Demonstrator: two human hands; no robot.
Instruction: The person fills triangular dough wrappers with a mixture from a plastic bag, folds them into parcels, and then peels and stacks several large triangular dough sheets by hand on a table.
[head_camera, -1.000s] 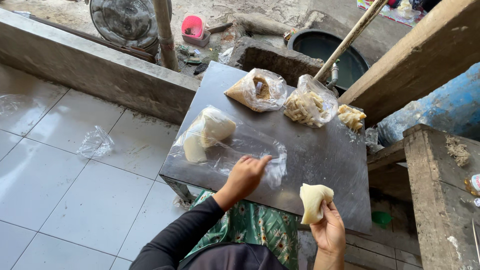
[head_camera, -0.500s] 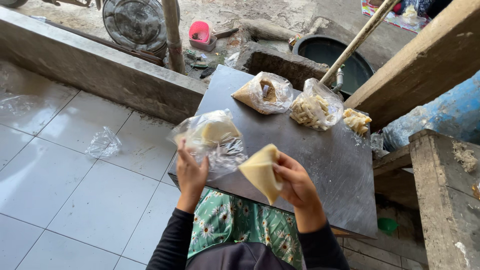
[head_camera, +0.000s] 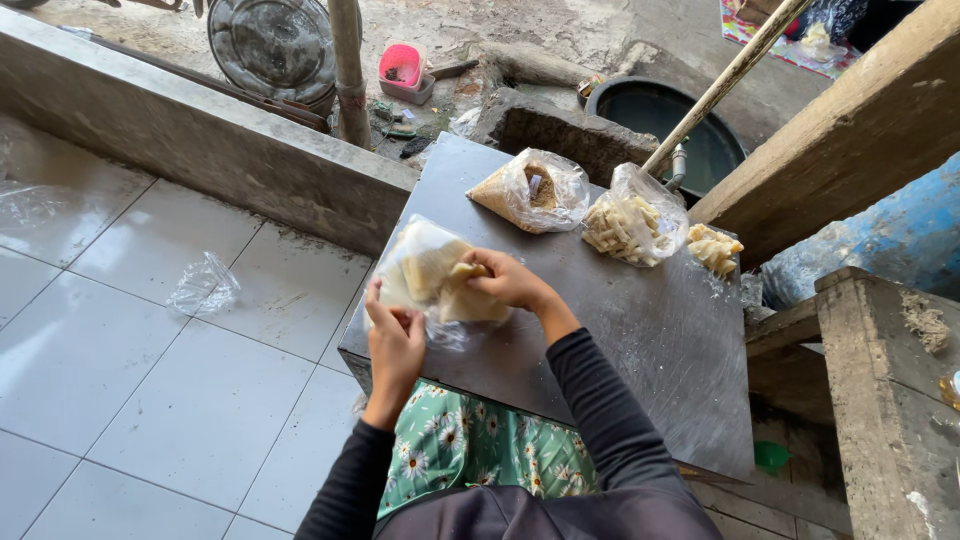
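A clear plastic bag (head_camera: 425, 262) with pale triangular dough pieces is lifted just above the grey metal table (head_camera: 640, 340). My left hand (head_camera: 395, 340) grips the bag's near edge. My right hand (head_camera: 510, 283) is inside the bag's mouth, its fingers closed on a yellowish triangular dough piece (head_camera: 470, 298). Both sleeves are black.
On the table's far side lie a bag of brown crumbs (head_camera: 530, 190), a bag of pale strips (head_camera: 630, 222) and a loose heap of strips (head_camera: 715, 247). A crumpled plastic bag (head_camera: 203, 285) lies on the white tiled floor at left. A low concrete wall (head_camera: 200, 140) and wooden beams (head_camera: 850, 130) border the spot.
My right hand has carried the triangular dough piece from the table's near edge up into the bag. My left hand has lifted the bag off the table and holds its edge.
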